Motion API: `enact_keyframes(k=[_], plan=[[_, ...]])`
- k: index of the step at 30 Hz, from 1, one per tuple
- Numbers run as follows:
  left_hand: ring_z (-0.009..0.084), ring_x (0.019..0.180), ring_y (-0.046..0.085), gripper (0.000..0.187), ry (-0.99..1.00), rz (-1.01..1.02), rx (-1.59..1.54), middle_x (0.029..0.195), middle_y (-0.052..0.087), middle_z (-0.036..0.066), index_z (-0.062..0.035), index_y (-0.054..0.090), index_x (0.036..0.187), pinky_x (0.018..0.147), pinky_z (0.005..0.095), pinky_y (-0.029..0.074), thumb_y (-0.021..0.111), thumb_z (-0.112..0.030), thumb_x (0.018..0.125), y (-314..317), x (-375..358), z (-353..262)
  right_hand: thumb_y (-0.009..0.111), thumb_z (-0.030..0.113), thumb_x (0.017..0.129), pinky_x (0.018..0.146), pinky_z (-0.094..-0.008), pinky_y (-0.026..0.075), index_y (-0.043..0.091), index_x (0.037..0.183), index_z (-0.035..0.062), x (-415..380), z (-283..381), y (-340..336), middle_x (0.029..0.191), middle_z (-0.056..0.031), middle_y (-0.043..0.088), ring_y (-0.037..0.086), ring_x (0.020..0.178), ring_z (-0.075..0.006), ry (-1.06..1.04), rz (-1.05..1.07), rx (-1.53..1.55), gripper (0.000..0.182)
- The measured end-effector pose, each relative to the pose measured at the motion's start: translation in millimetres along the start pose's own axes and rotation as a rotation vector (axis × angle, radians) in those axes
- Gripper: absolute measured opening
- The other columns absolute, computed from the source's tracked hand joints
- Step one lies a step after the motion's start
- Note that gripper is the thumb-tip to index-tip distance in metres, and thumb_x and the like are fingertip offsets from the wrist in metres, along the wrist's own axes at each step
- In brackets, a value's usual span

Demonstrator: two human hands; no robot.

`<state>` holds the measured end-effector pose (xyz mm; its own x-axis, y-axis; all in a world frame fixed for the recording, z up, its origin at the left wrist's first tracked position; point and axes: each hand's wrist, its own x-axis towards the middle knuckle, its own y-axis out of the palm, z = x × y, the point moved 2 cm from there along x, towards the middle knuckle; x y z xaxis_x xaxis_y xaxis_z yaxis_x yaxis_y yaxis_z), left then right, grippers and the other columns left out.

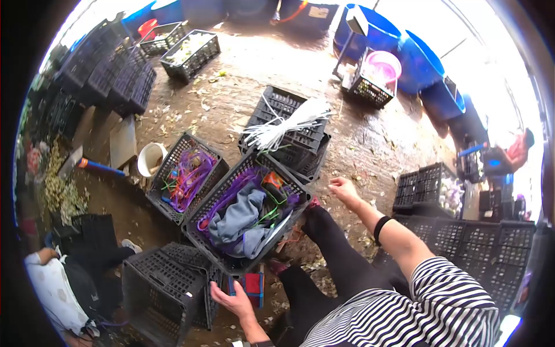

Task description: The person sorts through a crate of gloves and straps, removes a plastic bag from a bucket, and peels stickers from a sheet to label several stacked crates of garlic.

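My left hand (234, 301) is low in the head view, beside the near corner of a black crate, fingers apart and nothing in it. A red and blue item (253, 289) lies just past it. My right hand (345, 191) hangs over the floor to the right of that crate, its fingers loosely bent with nothing visible in them. The black crate (231, 267) stands in front of my legs. It holds a grey-blue cloth (238, 217), purple straps (236, 184) and an orange and black item (273, 182).
Stacked crates (283, 104) ahead carry a bundle of white strips (289, 126). A smaller crate (188, 173) holds coloured straps. A white bucket (152, 159) and an empty crate (156, 295) stand left. Another person (58, 289) is at lower left. Blue barrels (370, 32) line the back.
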<state>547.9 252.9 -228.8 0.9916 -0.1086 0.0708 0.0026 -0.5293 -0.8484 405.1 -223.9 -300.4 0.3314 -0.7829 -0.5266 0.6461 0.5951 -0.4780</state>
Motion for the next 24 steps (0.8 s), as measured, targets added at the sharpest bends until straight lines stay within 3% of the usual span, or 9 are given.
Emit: enact_keyframes(k=[1, 3, 5, 9, 12, 15, 17, 20, 24], plan=[[0.0366, 0.120, 0.042, 0.069, 0.003, -0.060, 0.046, 0.132, 0.040, 0.022, -0.0048, 0.037, 0.137, 0.102, 0.0420, 0.036, 0.071, -0.015, 0.078, 9, 20, 5, 0.070, 0.020, 0.080, 0.071, -0.0292, 0.051, 0.065, 0.104, 0.0023, 1, -7, -13, 0.088, -0.0087, 0.068, 0.064, 0.077, -0.0147, 0.020, -0.018, -0.030, 0.031], [0.0344, 0.124, 0.040, 0.075, -0.410, 0.034, 0.017, 0.136, 0.038, 0.021, -0.0043, 0.032, 0.140, 0.104, 0.0425, 0.033, 0.072, -0.025, 0.080, 41, 53, 39, 0.070, 0.021, 0.080, 0.071, -0.0283, 0.051, 0.065, 0.103, 0.0013, 11, -29, -24, 0.085, -0.0084, 0.068, 0.063, 0.076, -0.0139, 0.071, 0.012, 0.021, 0.031], [0.0295, 0.121, 0.043, 0.076, -0.678, 0.359, -0.575, 0.133, 0.044, 0.015, -0.0040, 0.032, 0.140, 0.101, 0.0403, 0.036, 0.073, -0.022, 0.080, 66, 80, 47, 0.071, 0.026, 0.081, 0.070, -0.0298, 0.050, 0.062, 0.109, 0.0013, 11, -36, -13, 0.087, -0.0062, 0.067, 0.062, 0.078, -0.0144, 0.133, 0.082, 0.039, 0.038], [0.0226, 0.119, 0.047, 0.076, -0.718, 0.552, -0.602, 0.137, 0.045, 0.011, -0.0042, 0.030, 0.144, 0.102, 0.0347, 0.035, 0.068, 0.001, 0.078, 111, 87, 79, 0.078, 0.034, 0.076, 0.068, -0.0334, 0.049, 0.032, 0.137, 0.0092, -19, -25, 55, 0.108, -0.0084, 0.056, 0.053, 0.075, -0.0138, 0.338, 0.459, 0.310, 0.080], [0.0221, 0.100, 0.054, 0.087, -0.609, 0.515, -0.491, 0.130, 0.049, 0.007, -0.0184, 0.023, 0.149, 0.083, 0.0374, 0.046, 0.061, 0.009, 0.076, 127, 79, 105, 0.083, 0.017, 0.070, 0.056, -0.0372, 0.052, 0.011, 0.141, 0.0264, -40, -18, 111, 0.111, -0.0092, 0.054, 0.060, 0.085, -0.0235, 0.466, 0.331, 0.559, 0.102], [0.0190, 0.093, 0.055, 0.093, -0.759, 0.555, -0.637, 0.131, 0.048, 0.007, -0.0217, 0.022, 0.149, 0.074, 0.0345, 0.049, 0.057, 0.016, 0.072, 118, 69, 101, 0.077, 0.001, 0.069, 0.056, -0.0403, 0.055, 0.015, 0.139, 0.0249, -43, -28, 145, 0.111, -0.0089, 0.054, 0.062, 0.084, -0.0250, 0.378, 0.070, 0.736, 0.097], [0.0196, 0.096, 0.054, 0.094, -0.716, 0.492, -0.660, 0.131, 0.047, 0.007, -0.0171, 0.022, 0.149, 0.073, 0.0330, 0.049, 0.056, 0.017, 0.068, 99, 55, 71, 0.063, -0.001, 0.075, 0.055, -0.0425, 0.056, 0.044, 0.121, 0.0080, -43, -30, 151, 0.102, -0.0099, 0.060, 0.064, 0.079, -0.0251, 0.527, 0.119, 0.781, 0.051], [0.0200, 0.099, 0.052, 0.094, -0.835, 0.416, -0.762, 0.131, 0.046, 0.007, -0.0137, 0.023, 0.149, 0.073, 0.0318, 0.049, 0.054, 0.015, 0.065, 59, 29, 44, 0.060, 0.003, 0.076, 0.046, -0.0379, 0.053, 0.056, 0.099, 0.0045, -59, -14, 136, 0.081, -0.0072, 0.062, 0.063, 0.062, -0.0221, 0.539, 0.219, 0.711, 0.023], [0.0161, 0.065, 0.054, 0.096, -0.936, 0.360, -0.825, 0.088, 0.056, 0.004, -0.0194, 0.019, 0.150, 0.056, 0.0295, 0.045, 0.054, 0.015, 0.067, -11, -27, 30, 0.063, 0.003, 0.075, 0.052, -0.0321, 0.053, 0.054, 0.100, 0.0048, -125, -1, 93, 0.088, -0.0054, 0.062, 0.062, 0.072, -0.0173, 0.530, 0.218, 0.665, 0.026]])
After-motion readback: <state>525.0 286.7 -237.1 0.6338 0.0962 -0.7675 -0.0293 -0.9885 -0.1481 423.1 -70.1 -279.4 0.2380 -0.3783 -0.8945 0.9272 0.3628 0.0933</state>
